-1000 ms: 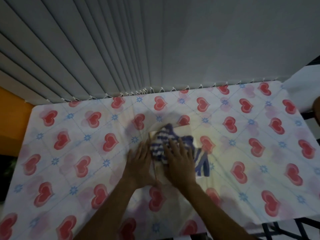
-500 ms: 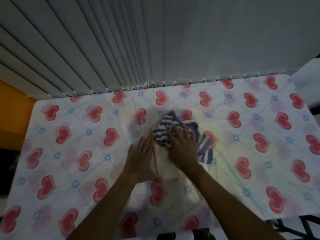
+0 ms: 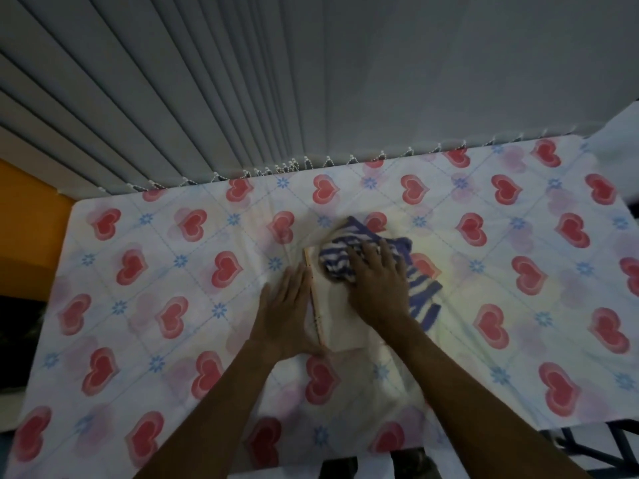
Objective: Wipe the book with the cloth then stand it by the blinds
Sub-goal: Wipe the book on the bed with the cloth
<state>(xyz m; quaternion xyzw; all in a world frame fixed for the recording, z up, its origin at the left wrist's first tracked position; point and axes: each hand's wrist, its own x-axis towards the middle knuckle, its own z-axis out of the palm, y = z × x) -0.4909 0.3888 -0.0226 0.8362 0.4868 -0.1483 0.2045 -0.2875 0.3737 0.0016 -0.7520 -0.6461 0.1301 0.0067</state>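
A pale cream book (image 3: 337, 314) lies flat on the heart-print tablecloth (image 3: 166, 305) at the middle of the table. A blue-and-white striped cloth (image 3: 340, 255) is bunched on the book's far end and trails off its right side. My right hand (image 3: 378, 283) presses flat on the cloth, fingers spread toward the blinds. My left hand (image 3: 288, 311) lies flat against the book's left edge, steadying it. The book's right part is hidden under my right hand and the cloth. Grey vertical blinds (image 3: 311, 81) hang along the table's far edge.
An orange surface (image 3: 24, 229) shows beyond the table's left end. A dark metal frame (image 3: 594, 447) sits below the near right corner. The blinds' beaded bottom chain (image 3: 311, 164) runs along the far table edge.
My right hand slid the cloth away from me toward the book's far end, uncovering more of the near cover. My left hand stayed at the book's left edge.
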